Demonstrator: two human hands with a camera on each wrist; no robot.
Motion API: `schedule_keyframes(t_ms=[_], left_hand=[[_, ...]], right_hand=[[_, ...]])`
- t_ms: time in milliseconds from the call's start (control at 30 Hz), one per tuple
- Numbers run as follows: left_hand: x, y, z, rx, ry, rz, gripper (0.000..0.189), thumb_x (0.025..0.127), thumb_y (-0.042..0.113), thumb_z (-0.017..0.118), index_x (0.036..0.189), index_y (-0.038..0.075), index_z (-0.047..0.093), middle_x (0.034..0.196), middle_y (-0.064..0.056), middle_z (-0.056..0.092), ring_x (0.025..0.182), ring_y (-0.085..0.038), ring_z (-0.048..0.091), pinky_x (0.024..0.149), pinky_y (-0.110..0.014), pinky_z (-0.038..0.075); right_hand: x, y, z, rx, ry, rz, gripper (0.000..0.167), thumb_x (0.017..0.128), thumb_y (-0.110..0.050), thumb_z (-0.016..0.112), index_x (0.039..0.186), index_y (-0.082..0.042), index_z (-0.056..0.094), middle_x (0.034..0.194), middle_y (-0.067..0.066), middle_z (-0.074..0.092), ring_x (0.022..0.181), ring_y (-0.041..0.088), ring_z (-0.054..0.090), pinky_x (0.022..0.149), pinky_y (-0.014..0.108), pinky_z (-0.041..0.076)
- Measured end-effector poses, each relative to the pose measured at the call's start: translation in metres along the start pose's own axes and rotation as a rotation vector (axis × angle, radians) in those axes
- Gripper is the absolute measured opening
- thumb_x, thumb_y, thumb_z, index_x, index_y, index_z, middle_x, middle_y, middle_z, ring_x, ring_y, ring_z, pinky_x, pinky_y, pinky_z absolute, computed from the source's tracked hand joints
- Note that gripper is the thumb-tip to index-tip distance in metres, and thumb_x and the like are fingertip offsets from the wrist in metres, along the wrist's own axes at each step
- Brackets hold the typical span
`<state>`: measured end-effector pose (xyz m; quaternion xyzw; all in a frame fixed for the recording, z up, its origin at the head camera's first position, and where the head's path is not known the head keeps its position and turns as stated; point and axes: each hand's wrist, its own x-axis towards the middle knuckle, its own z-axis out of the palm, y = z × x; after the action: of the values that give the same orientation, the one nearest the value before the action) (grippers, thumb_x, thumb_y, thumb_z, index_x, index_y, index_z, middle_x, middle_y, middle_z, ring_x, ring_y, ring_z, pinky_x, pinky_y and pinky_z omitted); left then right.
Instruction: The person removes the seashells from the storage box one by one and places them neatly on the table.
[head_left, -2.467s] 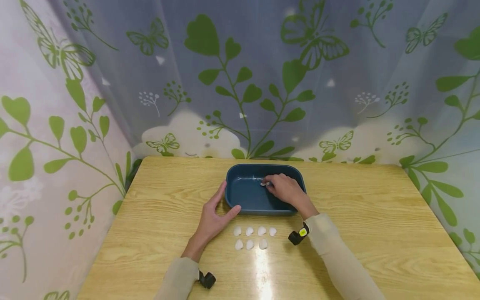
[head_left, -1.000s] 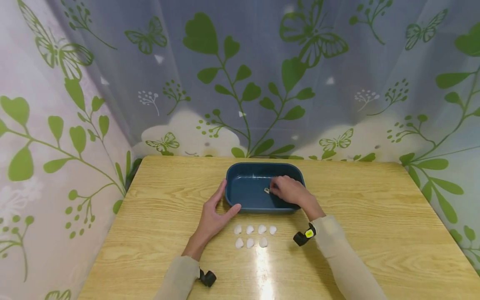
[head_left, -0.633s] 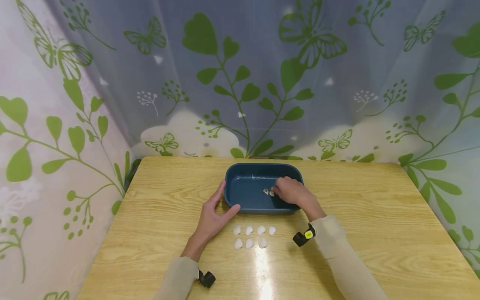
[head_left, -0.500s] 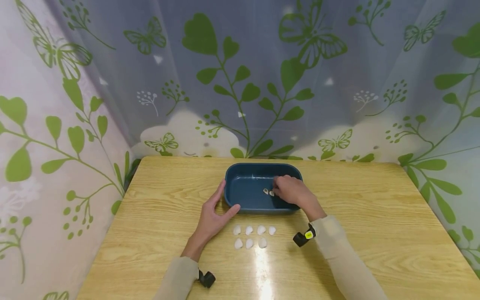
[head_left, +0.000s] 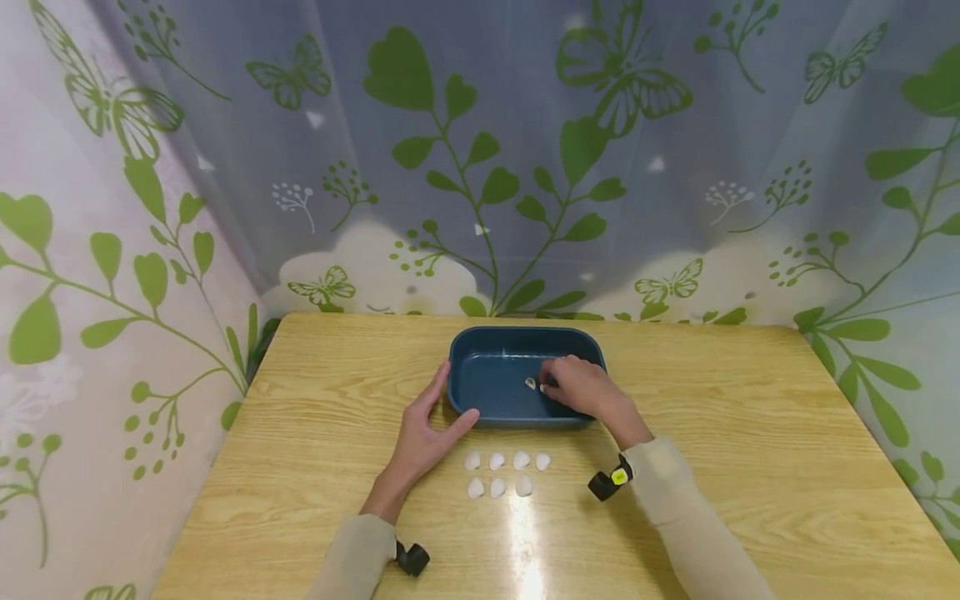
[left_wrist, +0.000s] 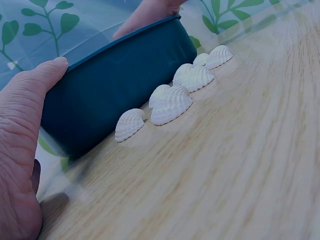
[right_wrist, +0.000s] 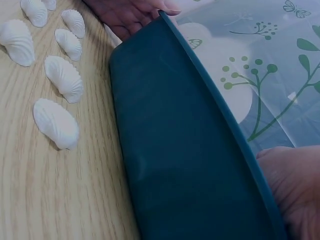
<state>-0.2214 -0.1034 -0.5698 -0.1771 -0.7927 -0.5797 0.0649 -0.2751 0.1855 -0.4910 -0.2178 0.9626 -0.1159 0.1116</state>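
A dark blue rectangular basin (head_left: 517,420) stands on the table. My left hand (head_left: 423,433) steadies its near left corner, fingers straight along the left side, thumb at the front rim. Inside the basin, my right hand (head_left: 581,385) has its fingers bent down, pinching a small pale seashell (head_left: 543,388) at the fingertips. Just left of them, another seashell (head_left: 530,383) lies on the basin floor. The basin wall hides the right fingertips in both wrist views. In front of the basin, several white ribbed seashells (left_wrist: 171,105) lie in two rows.
The wooden table (head_left: 345,375) reaches back to a curtain (head_left: 480,167) printed with green leaves and butterflies. A black wrist camera (head_left: 412,558) sits below the left hand, and another wrist camera (head_left: 603,485) hangs near the basin's front right corner.
The right hand has moved right and nearer inside the basin, leaving one seashell on its floor. Its fingertips now cover part of the second one. The left hand keeps its place.
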Motion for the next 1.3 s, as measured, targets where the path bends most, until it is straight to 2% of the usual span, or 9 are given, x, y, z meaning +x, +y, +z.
schedule_keyframes(t_ms=[200, 467, 600, 800, 1133, 1300], left_hand=[[-0.0002, 0.0008, 0.0002, 0.0, -0.001, 0.003, 0.088, 0.094, 0.03, 0.08, 0.166, 0.016, 0.031, 0.17, 0.001, 0.031, 0.157, -0.02, 0.028, 0.126, -0.05, 0.027], [-0.0005, 0.0015, -0.0009, -0.004, -0.008, -0.018, 0.088, 0.094, 0.031, 0.08, 0.166, 0.019, 0.031, 0.17, 0.004, 0.03, 0.157, -0.016, 0.027, 0.127, -0.047, 0.026], [-0.0006, 0.002, -0.001, -0.011, -0.005, -0.015, 0.089, 0.094, 0.03, 0.081, 0.166, 0.018, 0.031, 0.17, 0.002, 0.03, 0.156, -0.016, 0.027, 0.127, -0.046, 0.025], [-0.0012, 0.0023, 0.0, -0.012, -0.007, -0.026, 0.089, 0.094, 0.029, 0.081, 0.166, 0.019, 0.031, 0.169, 0.007, 0.03, 0.156, -0.012, 0.027, 0.127, -0.042, 0.026], [-0.0002, 0.0022, 0.0006, -0.015, -0.01, -0.029, 0.089, 0.094, 0.031, 0.081, 0.166, 0.022, 0.03, 0.169, 0.006, 0.03, 0.156, -0.017, 0.027, 0.127, -0.047, 0.026], [0.0, 0.0022, -0.0002, -0.007, -0.003, -0.033, 0.089, 0.093, 0.031, 0.081, 0.166, 0.021, 0.031, 0.169, 0.007, 0.03, 0.156, -0.017, 0.028, 0.127, -0.046, 0.026]], right_hand=[[-0.0019, 0.0004, 0.0011, -0.02, -0.011, 0.0, 0.012, 0.102, -0.019, 0.071, 0.109, -0.011, 0.075, 0.103, 0.005, 0.073, 0.081, 0.018, 0.066, 0.068, 0.039, 0.057], [-0.0036, 0.0013, 0.0041, -0.055, 0.01, -0.001, 0.012, 0.101, -0.02, 0.071, 0.104, -0.009, 0.075, 0.097, 0.004, 0.072, 0.077, 0.016, 0.064, 0.068, 0.038, 0.057], [-0.0039, 0.0016, 0.0042, -0.03, 0.011, 0.002, 0.013, 0.102, -0.021, 0.071, 0.105, -0.009, 0.075, 0.096, 0.004, 0.072, 0.076, 0.015, 0.062, 0.067, 0.038, 0.057], [-0.0032, 0.0031, 0.0043, 0.028, -0.038, 0.011, 0.015, 0.101, -0.019, 0.071, 0.112, -0.009, 0.075, 0.104, 0.004, 0.073, 0.084, 0.016, 0.064, 0.073, 0.04, 0.058], [-0.0034, 0.004, 0.003, 0.02, -0.046, 0.002, 0.015, 0.103, -0.018, 0.069, 0.111, -0.008, 0.074, 0.105, 0.005, 0.072, 0.092, 0.021, 0.065, 0.08, 0.044, 0.058], [-0.004, 0.0021, 0.0014, 0.031, -0.045, -0.025, 0.013, 0.103, -0.018, 0.068, 0.11, -0.008, 0.073, 0.102, 0.004, 0.071, 0.086, 0.018, 0.064, 0.077, 0.041, 0.057]])
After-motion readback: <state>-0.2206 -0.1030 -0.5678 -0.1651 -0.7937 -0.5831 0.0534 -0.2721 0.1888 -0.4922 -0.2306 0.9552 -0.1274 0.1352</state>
